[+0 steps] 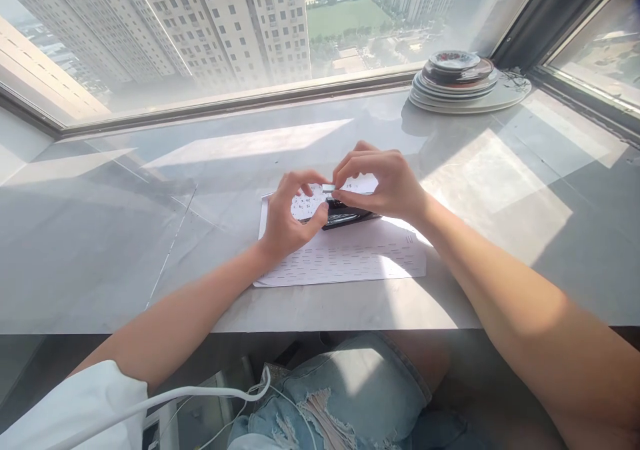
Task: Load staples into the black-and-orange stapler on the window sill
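My right hand pinches a small silvery bar, which looks like a strip of staples, between thumb and fingertips. My left hand curves in a C shape from the other side. Its index fingertip meets the bar's left end, while the thumb sits lower and apart, near a black stapler-like object. That black object lies beneath both hands, partly hidden by them. Under it are printed paper sheets with lines of text; another sheet with larger characters shows behind the fingers.
Stacked plates stand at the back right by the window frame. The grey tabletop has sunlit patches and ends at a front edge above my lap. A white cable runs below that edge at the left.
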### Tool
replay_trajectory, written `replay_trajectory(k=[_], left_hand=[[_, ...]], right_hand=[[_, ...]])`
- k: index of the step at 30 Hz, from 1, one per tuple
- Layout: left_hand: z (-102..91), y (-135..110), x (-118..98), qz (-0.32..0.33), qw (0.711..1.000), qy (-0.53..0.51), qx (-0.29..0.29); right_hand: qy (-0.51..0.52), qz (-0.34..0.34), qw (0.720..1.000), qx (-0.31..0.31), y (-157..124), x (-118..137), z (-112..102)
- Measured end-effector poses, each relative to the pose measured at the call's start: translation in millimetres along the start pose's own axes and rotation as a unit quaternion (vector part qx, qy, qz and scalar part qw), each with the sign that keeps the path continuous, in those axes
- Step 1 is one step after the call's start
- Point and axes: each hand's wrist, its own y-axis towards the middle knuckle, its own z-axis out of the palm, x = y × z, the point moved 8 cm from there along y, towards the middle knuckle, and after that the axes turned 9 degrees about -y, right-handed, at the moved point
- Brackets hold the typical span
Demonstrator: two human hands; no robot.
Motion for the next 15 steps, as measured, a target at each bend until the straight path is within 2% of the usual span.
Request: replay_trajectory(k=[11, 13, 15], left_hand=[[-0.6, 1, 7, -0.028, 0.999, 0.010, -0.012], [-3.5, 1, 9, -0.035, 0.999, 0.008, -0.028], [-7.3, 1, 12, -0.045, 0.998, 0.009, -0.047]], right_hand=[[0.017, -0.008, 0.999, 0.039, 2, -4, 5], [0.021, -0.009, 0.997, 0.078, 1, -9, 7], [0.023, -0.006, 0.989, 0.144, -3, -17, 14]])
